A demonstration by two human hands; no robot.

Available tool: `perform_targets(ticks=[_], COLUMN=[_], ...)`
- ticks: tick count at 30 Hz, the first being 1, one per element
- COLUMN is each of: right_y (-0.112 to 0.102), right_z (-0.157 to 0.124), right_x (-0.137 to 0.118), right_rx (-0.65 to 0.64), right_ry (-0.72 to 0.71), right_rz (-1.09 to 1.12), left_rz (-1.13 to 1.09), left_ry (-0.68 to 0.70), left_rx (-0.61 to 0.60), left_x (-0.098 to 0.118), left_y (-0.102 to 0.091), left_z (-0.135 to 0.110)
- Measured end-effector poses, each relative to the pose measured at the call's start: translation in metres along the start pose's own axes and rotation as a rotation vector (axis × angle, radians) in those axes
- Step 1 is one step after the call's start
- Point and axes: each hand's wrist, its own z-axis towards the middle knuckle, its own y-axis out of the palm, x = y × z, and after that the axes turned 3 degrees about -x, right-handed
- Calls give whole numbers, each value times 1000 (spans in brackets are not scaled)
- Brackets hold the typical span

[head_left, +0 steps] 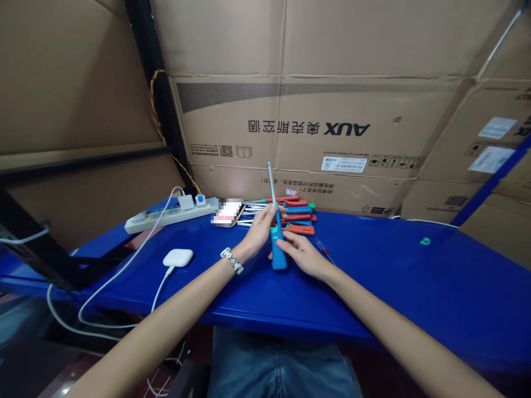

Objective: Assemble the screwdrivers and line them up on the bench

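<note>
A blue long-nosed gas lighter [279, 254] with a silver metal tube and green trim stands nearly upright between my hands, tube end up. My left hand [262, 226] is closed round its upper part, where the tube meets the body. Lower down, the fingers of my right hand [305, 251] grip the body from the right side. Behind the hands lies a row of several more lighters [301, 217], red, blue and orange, their tubes pointing left. My hands partly cover that row. A small screwdriver [323, 250] with a clear purplish handle lies just beyond my right hand.
On the blue table [373, 276] a phone [228, 213] lies left of the lighters, beside a white power strip [170, 216]. A white earbud case [178, 257] with a cable sits at left. A small green piece [425, 241] lies far right. Cardboard [290, 44] walls the back.
</note>
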Motion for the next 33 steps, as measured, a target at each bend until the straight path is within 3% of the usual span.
perform_targets(ticks=[3, 6, 8, 10, 13, 15, 20, 24, 27, 30, 33], right_y=[-5, -13, -20, -26, -30, -30, -25, -22, -27, -45, -67], right_z=[0, -1, -2, -5, -11, -14, -17, -14, -12, -18, -31], right_x=[-1, 0, 0, 0, -1, -2, 1, 6, 3, -4, -14], right_rx=[105, 180, 170, 150, 84, -4, -81, -70, -16, 151, 333], right_ry=[21, 52, 56, 10, -76, -91, -119, -135, -148, -132, 87], right_rz=[4, -26, -129, -322, -674, -853, -1109, -1146, -1079, -999, -1058], left_rz=[120, 451, 720, 867, 933, 970, 1063, 1091, 1097, 1120, 1187], left_ry=[-23, 33, 150, 375, 609, 652, 604, 499, 437, 409, 446], left_rx=[12, 31, 201, 312, 145, 19, -143, -274, -300, -304, -376], left_x=[-2, 6, 13, 19, 24, 24, 15, 8, 5, 6, 7], left_y=[-18, -38, -47, -50, -45, -38, -25, -23, -21, -19, -13], left_z=[0, -5, -12, -18, -25, -28, -33, -35, -37, -37, -31])
